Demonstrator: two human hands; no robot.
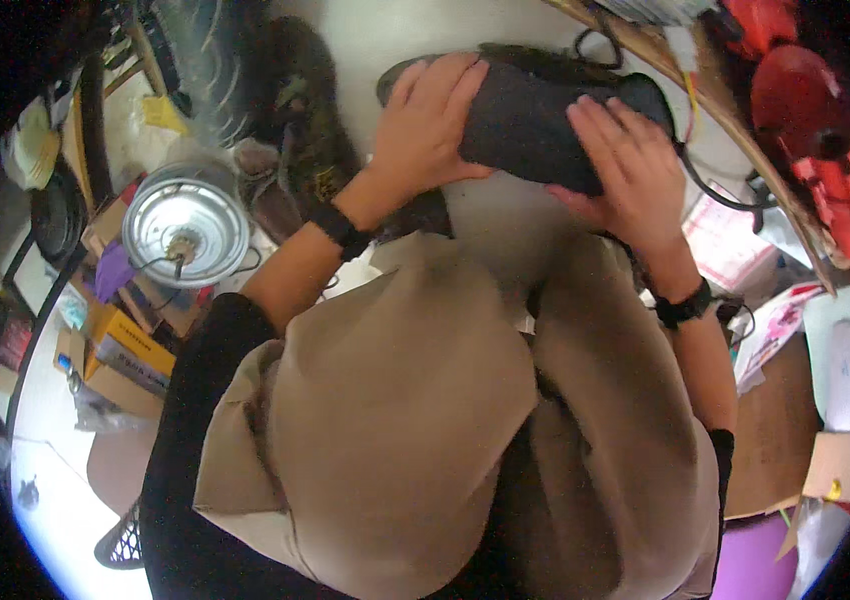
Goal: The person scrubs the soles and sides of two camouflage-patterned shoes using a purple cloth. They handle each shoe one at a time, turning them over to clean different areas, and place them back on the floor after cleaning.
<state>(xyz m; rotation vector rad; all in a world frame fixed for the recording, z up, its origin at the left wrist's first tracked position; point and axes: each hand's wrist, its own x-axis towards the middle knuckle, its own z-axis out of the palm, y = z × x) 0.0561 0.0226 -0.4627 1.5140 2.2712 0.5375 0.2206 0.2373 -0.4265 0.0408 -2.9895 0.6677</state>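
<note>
A long dark grey pad-like piece (526,120) with rounded ends, possibly a scooter seat or deck cover, lies across in front of my knees. My left hand (428,120) rests flat over its left part, fingers apart towards the far edge and thumb along the near edge. On its right part lies my right hand (631,169), palm down, with the fingers spread and the thumb by the near edge. The underside of the piece is hidden. A black cable (717,196) curves away from its right end.
To the left stands a silver wheel hub (184,232) with a cable at its centre, near a yellow box (128,341) and a black tyre (226,67). Red plastic parts (841,195) lie beyond a wooden edge (740,139) at right. A brown cardboard box (774,427) is beside my right arm.
</note>
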